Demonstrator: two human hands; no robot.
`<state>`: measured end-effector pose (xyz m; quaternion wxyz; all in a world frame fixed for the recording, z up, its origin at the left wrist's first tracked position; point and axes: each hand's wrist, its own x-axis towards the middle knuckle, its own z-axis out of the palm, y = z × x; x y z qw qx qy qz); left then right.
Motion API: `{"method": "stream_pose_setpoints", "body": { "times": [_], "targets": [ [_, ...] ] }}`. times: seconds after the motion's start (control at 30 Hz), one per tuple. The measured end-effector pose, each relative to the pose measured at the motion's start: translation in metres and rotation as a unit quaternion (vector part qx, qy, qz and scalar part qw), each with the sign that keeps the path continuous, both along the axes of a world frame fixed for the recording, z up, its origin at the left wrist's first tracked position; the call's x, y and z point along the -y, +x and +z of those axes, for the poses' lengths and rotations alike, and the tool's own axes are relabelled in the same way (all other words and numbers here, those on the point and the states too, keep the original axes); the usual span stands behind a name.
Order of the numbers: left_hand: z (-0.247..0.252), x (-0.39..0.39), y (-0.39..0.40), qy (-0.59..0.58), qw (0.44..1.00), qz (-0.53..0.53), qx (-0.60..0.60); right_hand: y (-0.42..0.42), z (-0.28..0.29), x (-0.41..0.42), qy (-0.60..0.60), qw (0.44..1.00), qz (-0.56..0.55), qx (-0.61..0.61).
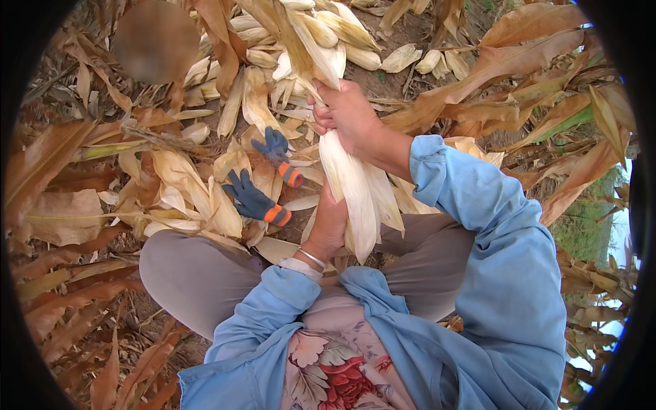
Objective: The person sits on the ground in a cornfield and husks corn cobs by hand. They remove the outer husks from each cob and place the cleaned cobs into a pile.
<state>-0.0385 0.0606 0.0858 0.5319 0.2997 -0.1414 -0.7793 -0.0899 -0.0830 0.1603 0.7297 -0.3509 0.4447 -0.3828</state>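
My right hand (351, 113) is closed around the upper end of a bundle of pale corn husk (351, 189), and dry leaves extend beyond the fist. Lower down, near my lap, my left hand (332, 218) grips the same bundle from its left side. Loose husk leaves fan downward past my left fingers, which are largely hidden. Whether a cob is inside the husk cannot be seen. Left of my hands, a dark work glove (251, 197) with an orange and grey cuff lies on the husks. Its matching second glove (279, 154) lies just above it.
Several husk-covered corn ears (328, 31) are heaped ahead of me. Dry corn leaves (482, 87) arch in from the right, and torn husks (189, 195) litter the left ground. My crossed legs (200, 277) frame the space below my hands. A blurred round patch covers the upper left.
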Motion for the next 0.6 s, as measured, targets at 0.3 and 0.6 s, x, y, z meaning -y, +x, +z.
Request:
{"method": "stream_pose_setpoints", "body": {
  "times": [0.3,0.6],
  "targets": [
    [0.002,0.003,-0.003,-0.009,0.995,0.021,-0.099,0.008,0.005,0.011,0.023,0.999,-0.013,0.034],
    [0.003,0.006,-0.007,0.073,0.973,0.061,-0.209,0.019,0.004,0.023,0.032,0.997,-0.048,0.045]
  ]
}}
